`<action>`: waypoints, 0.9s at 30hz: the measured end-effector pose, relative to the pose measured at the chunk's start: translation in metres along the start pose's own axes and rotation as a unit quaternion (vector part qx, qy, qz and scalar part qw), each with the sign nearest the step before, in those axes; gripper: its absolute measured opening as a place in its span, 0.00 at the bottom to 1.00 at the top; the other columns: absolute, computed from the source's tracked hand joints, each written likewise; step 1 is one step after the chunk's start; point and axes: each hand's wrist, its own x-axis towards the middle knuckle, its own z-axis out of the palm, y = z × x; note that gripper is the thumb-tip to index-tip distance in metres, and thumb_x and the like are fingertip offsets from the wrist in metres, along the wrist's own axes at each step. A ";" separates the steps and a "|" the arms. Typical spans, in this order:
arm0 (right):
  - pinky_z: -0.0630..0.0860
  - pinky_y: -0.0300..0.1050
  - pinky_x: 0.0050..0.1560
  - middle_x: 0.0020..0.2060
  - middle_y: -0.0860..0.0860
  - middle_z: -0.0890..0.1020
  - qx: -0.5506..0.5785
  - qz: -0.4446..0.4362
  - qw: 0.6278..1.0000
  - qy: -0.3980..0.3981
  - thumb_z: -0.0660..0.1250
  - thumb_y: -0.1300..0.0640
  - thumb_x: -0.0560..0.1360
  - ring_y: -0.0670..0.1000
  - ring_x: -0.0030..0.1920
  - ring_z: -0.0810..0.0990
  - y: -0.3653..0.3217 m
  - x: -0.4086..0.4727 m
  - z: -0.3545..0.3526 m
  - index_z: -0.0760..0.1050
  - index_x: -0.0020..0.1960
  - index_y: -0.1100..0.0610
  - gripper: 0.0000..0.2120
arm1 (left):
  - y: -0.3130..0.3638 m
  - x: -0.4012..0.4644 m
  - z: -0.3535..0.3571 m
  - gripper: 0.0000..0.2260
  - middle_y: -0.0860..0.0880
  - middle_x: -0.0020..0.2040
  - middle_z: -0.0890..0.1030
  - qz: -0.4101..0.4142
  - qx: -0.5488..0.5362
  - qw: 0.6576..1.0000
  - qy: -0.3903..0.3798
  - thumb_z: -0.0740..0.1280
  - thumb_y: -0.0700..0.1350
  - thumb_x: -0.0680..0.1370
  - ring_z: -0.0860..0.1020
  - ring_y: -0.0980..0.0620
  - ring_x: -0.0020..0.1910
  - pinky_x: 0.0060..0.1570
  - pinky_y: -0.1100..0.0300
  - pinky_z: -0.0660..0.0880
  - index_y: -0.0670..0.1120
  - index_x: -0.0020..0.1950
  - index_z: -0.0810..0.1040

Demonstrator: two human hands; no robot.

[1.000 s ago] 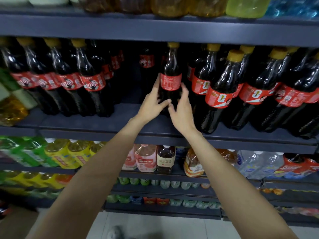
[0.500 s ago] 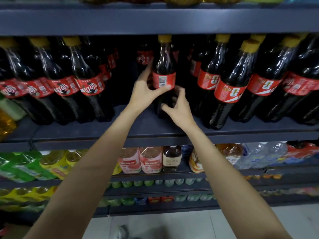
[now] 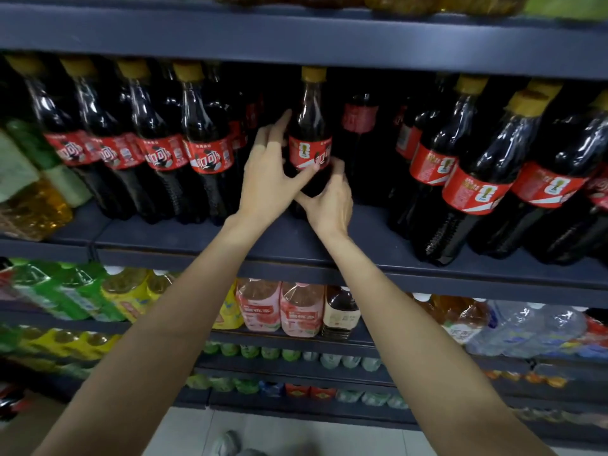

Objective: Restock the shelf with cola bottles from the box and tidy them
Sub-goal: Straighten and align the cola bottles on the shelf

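A cola bottle [image 3: 311, 126] with a yellow cap and red label stands upright on the dark shelf [image 3: 204, 255], in the gap between two groups of cola bottles. My left hand [image 3: 268, 182] grips its left side, thumb across the front below the label. My right hand [image 3: 329, 202] wraps round its lower right side. A row of cola bottles [image 3: 138, 149] stands to the left and another row [image 3: 487, 179] leans at the right. More cola bottles stand deeper in the shelf behind. The box is out of view.
The shelf board above [image 3: 296, 34] hangs close over the caps. Yellow and green drink bottles [image 3: 29, 209] sit at the far left. The lower shelves hold pink juice bottles [image 3: 279, 307], green packs [image 3: 59, 291] and water bottles [image 3: 526, 327]. Pale floor [image 3: 296, 432] lies below.
The bottle has been turned between my hands: its label showed a barcode half a second ago and shows the logo side now. Both hands stayed on it.
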 end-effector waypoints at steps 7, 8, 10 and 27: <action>0.76 0.53 0.46 0.58 0.57 0.78 0.011 -0.008 1.000 -0.012 0.69 0.52 0.72 0.60 0.55 0.77 -0.025 0.016 0.041 0.61 0.69 0.57 0.30 | -0.019 -0.005 -0.012 0.29 0.42 0.66 0.71 -0.021 0.073 0.995 0.063 0.68 0.44 0.74 0.73 0.45 0.63 0.58 0.48 0.75 0.44 0.73 0.63; 0.75 0.52 0.46 0.58 0.56 0.78 0.017 -0.012 1.000 -0.017 0.67 0.53 0.73 0.61 0.55 0.77 -0.028 0.016 0.044 0.61 0.69 0.57 0.27 | -0.020 -0.003 -0.011 0.29 0.42 0.66 0.70 -0.025 0.075 0.995 0.065 0.68 0.43 0.74 0.72 0.45 0.64 0.59 0.48 0.75 0.43 0.73 0.63; 0.74 0.53 0.47 0.58 0.57 0.77 0.039 -0.024 0.998 -0.030 0.64 0.55 0.75 0.60 0.55 0.76 -0.031 0.017 0.049 0.61 0.68 0.58 0.24 | -0.020 0.002 -0.007 0.30 0.41 0.68 0.67 -0.036 0.078 0.993 0.078 0.69 0.42 0.74 0.71 0.44 0.66 0.61 0.49 0.74 0.43 0.73 0.63; 0.76 0.51 0.54 0.61 0.58 0.76 -0.055 -0.117 0.992 0.002 0.63 0.62 0.76 0.58 0.56 0.78 0.011 0.072 0.009 0.63 0.71 0.59 0.24 | -0.039 -0.005 0.038 0.48 0.39 0.75 0.58 -0.065 0.289 0.951 0.095 0.76 0.48 0.69 0.63 0.39 0.70 0.48 0.49 0.80 0.46 0.78 0.48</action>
